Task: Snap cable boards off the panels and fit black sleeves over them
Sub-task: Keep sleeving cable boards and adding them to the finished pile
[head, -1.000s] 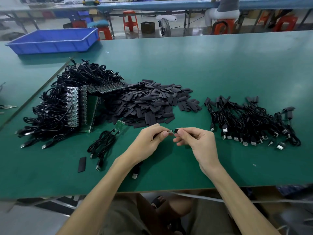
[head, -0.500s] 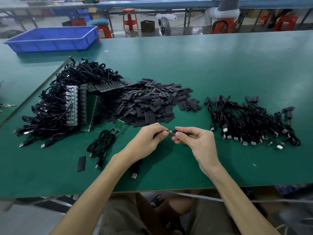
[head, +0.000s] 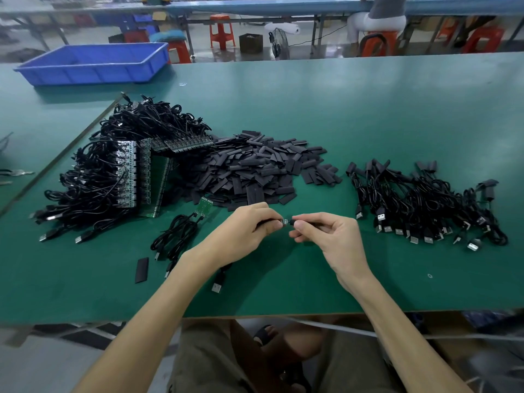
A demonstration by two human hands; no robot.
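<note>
My left hand (head: 246,231) pinches a small cable board (head: 285,221) whose tip shows between the two hands; its black cable hangs under my wrist and ends in a USB plug (head: 217,286). My right hand (head: 329,236) grips a black sleeve (head: 295,222) right at the board's tip. Behind the hands lies a heap of black sleeves (head: 255,171). To the left, green panels (head: 133,174) with cables attached sit in a tangle. One snapped-off board with its cable (head: 204,207) lies in front of the panels.
Sleeved cables (head: 425,202) are piled at the right. A single loose sleeve (head: 141,269) lies near the front left. A blue bin (head: 93,63) stands at the back left. The green table's front edge (head: 255,314) runs just under my forearms. A seated person and stools are beyond.
My hands have stayed almost in place; the right hand's sleeve has closed in slightly on the board tip held by the left.
</note>
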